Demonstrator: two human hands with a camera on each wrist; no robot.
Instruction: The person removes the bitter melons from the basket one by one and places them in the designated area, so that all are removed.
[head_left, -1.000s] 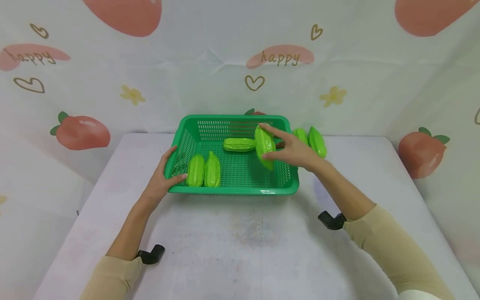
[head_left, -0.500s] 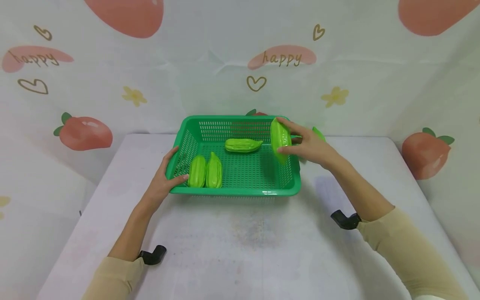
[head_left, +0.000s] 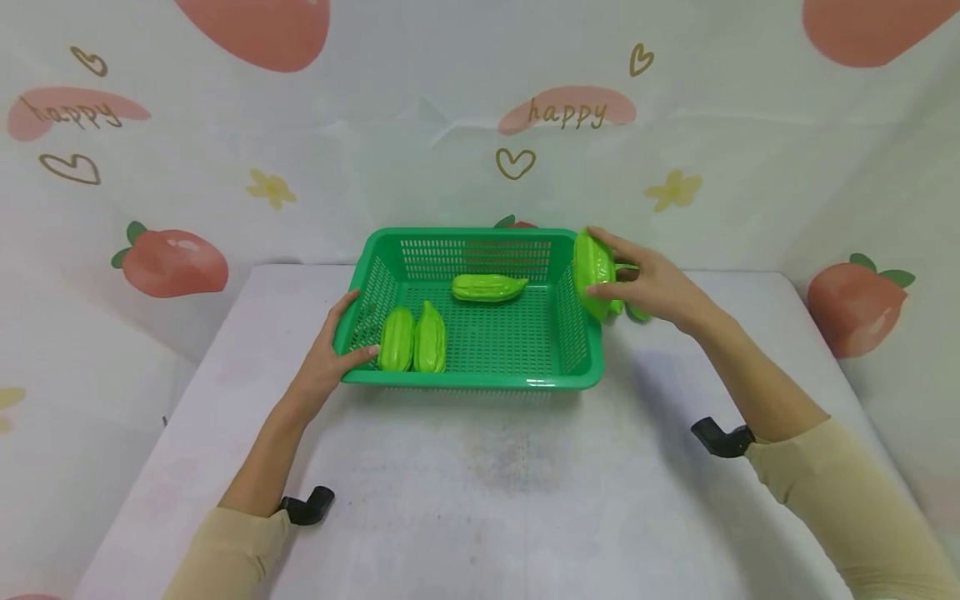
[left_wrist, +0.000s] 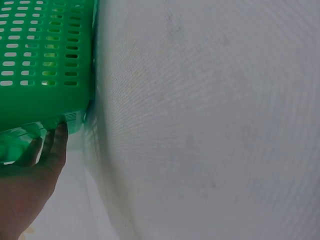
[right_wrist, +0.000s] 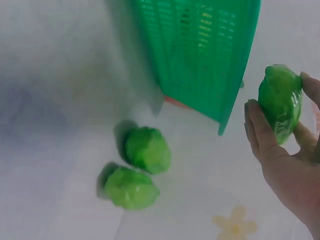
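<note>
A green plastic basket [head_left: 480,381] with slotted walls stands at the back of the table. My left hand [head_left: 326,354] grips its left side, the thumb over the rim and the fingers outside, also against the basket in the left wrist view. Above the basket's right rim, my right hand [head_left: 656,287] holds a bright green ribbed bitter melon [head_left: 594,275] between thumb and fingers. Inside lie an upright-pointing pair, one bitter melon [head_left: 397,339] beside another bitter melon [head_left: 431,337], at front left, and a sideways bitter melon [head_left: 489,288] at the back.
Right of the basket, two more bitter melons lie on the table, mostly behind my right hand in the head view. The right wrist view shows one melon [right_wrist: 148,150] close beside the other melon [right_wrist: 131,188]. A printed curtain [head_left: 420,167] hangs behind the white table [head_left: 450,483].
My right hand has carried the bitter melon rightward from over the basket's inside to above its right rim. My left hand keeps its grip on the basket.
</note>
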